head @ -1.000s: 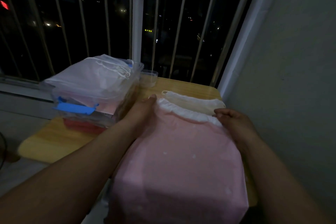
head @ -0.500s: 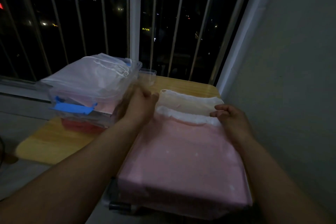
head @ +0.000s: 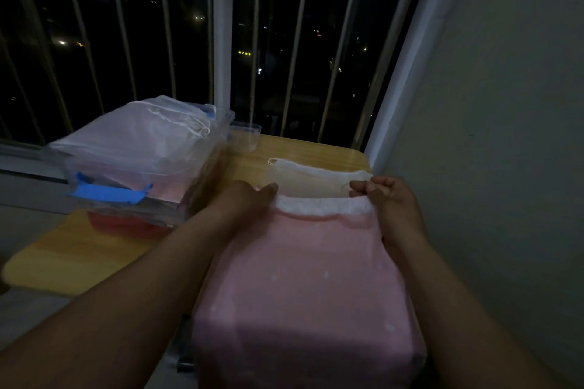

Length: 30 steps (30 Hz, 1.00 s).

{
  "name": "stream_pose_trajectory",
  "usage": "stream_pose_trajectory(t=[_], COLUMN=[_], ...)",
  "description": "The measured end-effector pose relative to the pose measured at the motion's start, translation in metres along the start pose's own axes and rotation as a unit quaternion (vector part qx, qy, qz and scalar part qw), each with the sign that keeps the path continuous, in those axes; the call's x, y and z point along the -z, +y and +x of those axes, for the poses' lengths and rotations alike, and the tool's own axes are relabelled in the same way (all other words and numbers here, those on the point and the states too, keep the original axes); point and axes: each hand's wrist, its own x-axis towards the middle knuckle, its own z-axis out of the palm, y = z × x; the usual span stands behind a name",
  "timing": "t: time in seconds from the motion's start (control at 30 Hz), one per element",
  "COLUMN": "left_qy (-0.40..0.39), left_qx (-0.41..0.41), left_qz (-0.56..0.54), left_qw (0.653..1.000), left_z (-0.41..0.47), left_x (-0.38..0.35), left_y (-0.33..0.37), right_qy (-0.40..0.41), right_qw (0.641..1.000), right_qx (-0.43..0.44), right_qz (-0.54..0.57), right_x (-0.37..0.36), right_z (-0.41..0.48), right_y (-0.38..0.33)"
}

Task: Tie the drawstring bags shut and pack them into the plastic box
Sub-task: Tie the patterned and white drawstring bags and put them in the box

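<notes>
A pink drawstring bag with a white gathered top band lies flat on the wooden table, on top of a cream bag whose mouth shows behind it. My right hand has its fingers curled at the right end of the pink bag's white band and pinches it. My left hand lies at the band's left end, blurred, fingers stretched toward the fabric. The clear plastic box with a blue latch stands to the left, heaped with white bags.
A small clear cup stands behind the box at the table's far edge. A metal window railing runs behind the table. A grey wall closes the right side. Red items show through the box's bottom.
My right hand has curled tighter onto the white band's right end. My left hand slid lower, onto the band's left end. The view shifted slightly.
</notes>
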Motion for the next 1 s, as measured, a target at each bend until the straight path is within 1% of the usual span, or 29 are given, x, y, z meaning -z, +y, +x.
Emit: stream_pose_trajectory(t=[0.07, 0.13, 0.2, 0.27, 0.3, 0.37, 0.43, 0.53, 0.6, 0.63, 0.73, 0.83, 0.87, 0.93, 1.0], left_qy=[0.007, 0.014, 0.028, 0.037, 0.025, -0.016, -0.053, -0.095, -0.121, -0.136, -0.166, -0.152, -0.144, -0.122, -0.077], left_qx=[-0.017, -0.038, -0.071, -0.084, -0.074, -0.037, -0.005, 0.049, 0.085, 0.1, 0.112, 0.102, 0.087, 0.075, 0.062], left_qz=[-0.037, -0.096, -0.12, -0.163, -0.212, -0.323, -0.412, -0.504, -0.541, -0.548, -0.576, -0.604, -0.612, -0.616, -0.619], left_qw=[0.999, 0.995, 0.99, 0.982, 0.974, 0.945, 0.91, 0.857, 0.828, 0.819, 0.792, 0.775, 0.772, 0.775, 0.779], left_z=[-0.001, -0.001, -0.007, -0.016, -0.023, -0.037, -0.053, -0.079, -0.092, -0.1, -0.124, -0.141, -0.148, -0.149, -0.155], left_x=[-0.005, -0.008, -0.006, -0.003, 0.0, 0.007, 0.016, 0.028, 0.034, 0.038, 0.05, 0.062, 0.066, 0.07, 0.074], left_y=[-0.001, 0.001, 0.007, 0.015, 0.017, 0.016, 0.015, 0.017, 0.015, 0.012, 0.009, 0.005, 0.005, 0.002, 0.003], right_qy=[-0.009, -0.019, -0.019, -0.017, -0.017, -0.018, -0.024, -0.025, -0.033, -0.041, -0.054, -0.047, -0.04, -0.028, -0.009], right_qw=[1.0, 0.999, 0.998, 0.999, 0.998, 0.988, 0.967, 0.94, 0.935, 0.935, 0.938, 0.938, 0.937, 0.929, 0.918], right_qx=[-0.018, -0.026, -0.029, -0.046, -0.065, -0.108, -0.151, -0.204, -0.218, -0.22, -0.215, -0.21, -0.208, -0.214, -0.222], right_qz=[-0.005, -0.028, -0.043, -0.015, 0.02, 0.112, 0.205, 0.271, 0.277, 0.275, 0.265, 0.27, 0.277, 0.299, 0.329], right_x=[0.0, -0.002, -0.004, -0.004, -0.003, 0.0, 0.003, 0.004, 0.006, 0.008, 0.013, 0.019, 0.021, 0.024, 0.026], right_z=[0.0, -0.001, -0.002, -0.002, -0.005, -0.013, -0.026, -0.049, -0.062, -0.069, -0.09, -0.102, -0.108, -0.109, -0.111], right_y=[0.003, 0.005, 0.002, -0.003, -0.005, -0.01, -0.018, -0.032, -0.039, -0.041, -0.053, -0.058, -0.06, -0.055, -0.051])
